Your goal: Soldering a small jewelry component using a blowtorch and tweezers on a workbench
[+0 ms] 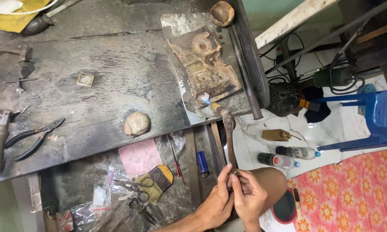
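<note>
Lower centre of frame: left hand [217,202] and right hand [247,195] pressed together, fingers of both pinched on a small ring-like metal piece [235,172], brass-coloured as far as the view lets me tell. The piece sits at the near end of a thin torch [227,129] that runs up to a small flame at the soldering plate [202,68].

Packaging:
- pink paper square [138,157], centre-low, in the open drawer
- clear plastic bags [99,197], lower left
- blue lighter [202,162] just left of the hands
- two bottles [288,157] lying on the floor at right, one red-labelled with a dark cap, one blue-capped
- yellow sheet [17,17], upper left corner
- black pliers [34,137], left on the bench
</note>
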